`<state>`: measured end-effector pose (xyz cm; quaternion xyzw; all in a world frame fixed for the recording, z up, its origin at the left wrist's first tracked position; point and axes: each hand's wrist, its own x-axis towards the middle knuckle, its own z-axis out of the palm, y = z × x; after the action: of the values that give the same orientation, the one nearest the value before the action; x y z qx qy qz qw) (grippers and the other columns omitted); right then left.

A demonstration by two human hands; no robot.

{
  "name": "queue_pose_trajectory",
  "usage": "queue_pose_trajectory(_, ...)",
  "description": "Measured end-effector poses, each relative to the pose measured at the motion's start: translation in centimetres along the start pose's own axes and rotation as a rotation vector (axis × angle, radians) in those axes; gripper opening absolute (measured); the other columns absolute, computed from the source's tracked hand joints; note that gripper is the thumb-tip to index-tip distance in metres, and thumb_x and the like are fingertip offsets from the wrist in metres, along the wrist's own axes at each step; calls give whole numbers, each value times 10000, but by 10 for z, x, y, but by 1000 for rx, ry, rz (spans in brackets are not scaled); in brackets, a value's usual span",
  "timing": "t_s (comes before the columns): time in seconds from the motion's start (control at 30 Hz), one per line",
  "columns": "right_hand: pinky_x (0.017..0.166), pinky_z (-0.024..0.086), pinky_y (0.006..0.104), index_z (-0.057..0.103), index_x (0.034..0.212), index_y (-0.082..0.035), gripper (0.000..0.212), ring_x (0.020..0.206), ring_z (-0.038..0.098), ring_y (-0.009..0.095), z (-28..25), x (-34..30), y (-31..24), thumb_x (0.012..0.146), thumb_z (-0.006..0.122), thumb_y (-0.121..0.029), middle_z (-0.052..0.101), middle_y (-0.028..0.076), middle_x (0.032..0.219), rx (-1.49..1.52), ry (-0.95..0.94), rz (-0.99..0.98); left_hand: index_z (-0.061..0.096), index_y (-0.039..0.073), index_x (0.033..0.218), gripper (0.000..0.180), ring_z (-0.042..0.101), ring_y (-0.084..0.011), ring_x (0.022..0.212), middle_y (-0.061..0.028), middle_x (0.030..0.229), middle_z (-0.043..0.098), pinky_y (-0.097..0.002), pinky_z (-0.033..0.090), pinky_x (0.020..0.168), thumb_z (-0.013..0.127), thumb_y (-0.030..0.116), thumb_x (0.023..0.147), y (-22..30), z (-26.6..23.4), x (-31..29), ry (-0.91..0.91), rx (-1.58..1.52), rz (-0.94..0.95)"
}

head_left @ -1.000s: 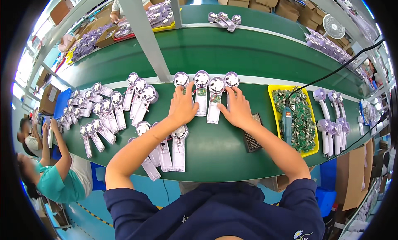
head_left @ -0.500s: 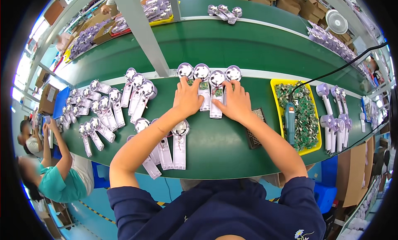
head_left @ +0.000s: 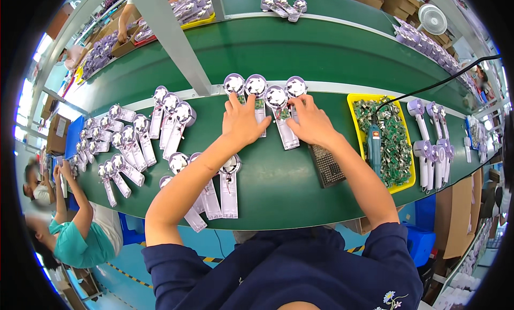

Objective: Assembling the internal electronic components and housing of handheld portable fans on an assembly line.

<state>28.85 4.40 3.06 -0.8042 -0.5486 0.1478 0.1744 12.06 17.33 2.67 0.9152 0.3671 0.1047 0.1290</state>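
Note:
Four open handheld-fan halves with purple rims and white blades stand in a row before me. My left hand rests with fingers apart over the two left ones, a fan half and its neighbour; a green circuit board shows beside its fingertips. My right hand is closed at the edge of the slanted third fan half, thumb and forefinger by its small green circuit board. Behind those fingers, the fourth fan half is partly hidden.
Right of my arm, a yellow tray holds many circuit boards and a teal electric screwdriver with a black cable. Under my right forearm lies a dark block of small parts. More fan halves lie left; a co-worker sits beyond.
The third fan half has tilted, its handle end swinging right and away from the left hand. My right hand has shifted slightly right with it. The whole view has moved a little.

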Motion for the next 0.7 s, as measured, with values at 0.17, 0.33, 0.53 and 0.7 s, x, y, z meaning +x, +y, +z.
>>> queue_pose_trajectory(0.17,984,423,556,427,1369,-47,764,1260,481,392,-3,-5,-26,786,697,-460,371,211,1425,-78,2,57,432,53,1348,772,435,-442,1176,-348,1391,299,-470,439,972,759,424,754,2,8,0,16,79,-30)
queue_pose_trajectory(0.33,988,418,547,419,1365,-37,801,1246,469,427,14,-5,-17,743,746,-422,365,215,1426,-121,62,30,426,44,1338,770,421,-452,1182,-380,1395,280,-475,426,983,760,398,741,6,13,4,39,72,-37)
queue_pose_trajectory(0.53,935,464,499,468,1257,-92,656,1131,514,393,28,-8,-9,692,754,-266,404,190,1345,-181,264,-110,425,38,1328,762,428,-461,1174,-408,1390,292,-485,419,983,746,396,736,3,20,6,55,74,-60)
queue_pose_trajectory(0.7,859,516,493,502,1215,-134,578,1121,521,384,19,-7,-2,703,750,-237,407,165,1341,-122,206,-172,436,39,1326,749,448,-446,1134,-397,1385,315,-479,429,949,743,393,741,3,22,5,111,96,-42)
